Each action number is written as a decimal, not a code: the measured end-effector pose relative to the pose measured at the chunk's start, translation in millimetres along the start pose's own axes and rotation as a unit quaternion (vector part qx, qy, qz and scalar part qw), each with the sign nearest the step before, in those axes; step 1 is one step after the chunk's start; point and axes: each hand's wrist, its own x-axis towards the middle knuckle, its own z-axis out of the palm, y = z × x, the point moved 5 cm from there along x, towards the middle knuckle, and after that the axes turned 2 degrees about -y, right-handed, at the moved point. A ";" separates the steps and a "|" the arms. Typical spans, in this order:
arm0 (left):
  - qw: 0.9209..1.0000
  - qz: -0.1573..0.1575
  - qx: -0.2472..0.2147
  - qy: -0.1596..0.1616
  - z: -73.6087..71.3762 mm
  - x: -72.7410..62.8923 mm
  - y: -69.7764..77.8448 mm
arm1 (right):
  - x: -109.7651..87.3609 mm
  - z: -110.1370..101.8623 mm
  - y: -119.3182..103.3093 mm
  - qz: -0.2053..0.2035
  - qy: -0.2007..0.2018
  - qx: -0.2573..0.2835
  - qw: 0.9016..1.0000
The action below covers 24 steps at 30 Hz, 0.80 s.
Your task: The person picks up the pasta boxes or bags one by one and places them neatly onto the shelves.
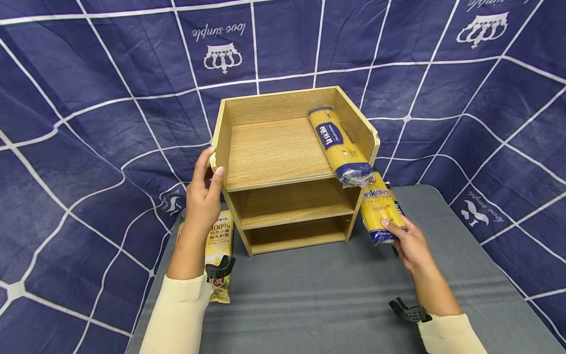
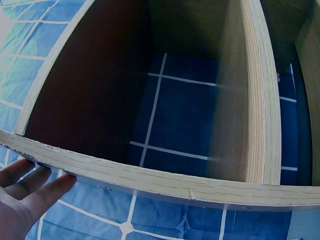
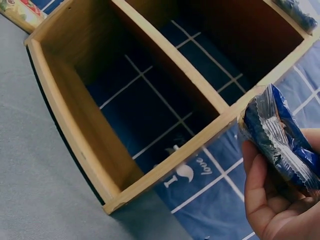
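Observation:
A wooden shelf unit [image 1: 283, 152] stands on the grey surface. My left hand [image 1: 204, 199] holds the front edge of its left side panel, the thumb and fingers on either side; in the left wrist view its fingers [image 2: 40, 192] lie against the panel's outer face. Beside the right panel, my right hand [image 1: 411, 243] grips the lower end of an upright, tilted spaghetti pack [image 1: 379, 206] with a blue band. Behind that pack shows a dark strip with white lettering, partly hidden. Another spaghetti pack [image 1: 338, 145] lies on the top board, its front end jutting past the edge.
Left of the shelf unit, a yellow pasta bag [image 1: 221, 241] lies on the grey surface [image 1: 300, 300], partly behind my left forearm. Blue cloth [image 1: 283, 44] with white grid lines hangs behind and at both sides. Two lower compartments [image 1: 296, 201] open toward me.

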 end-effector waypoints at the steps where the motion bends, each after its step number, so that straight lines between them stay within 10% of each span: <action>1: 1.000 0.000 -0.001 0.000 0.1 0.0 0.1 | -0.1 0.5 -1.1 -0.003 0.000 0.006 1.000; 24: 1.000 -0.009 0.007 -0.002 -0.4 -0.3 -1.6 | -4.4 13.2 -28.1 -0.040 -0.011 0.041 0.998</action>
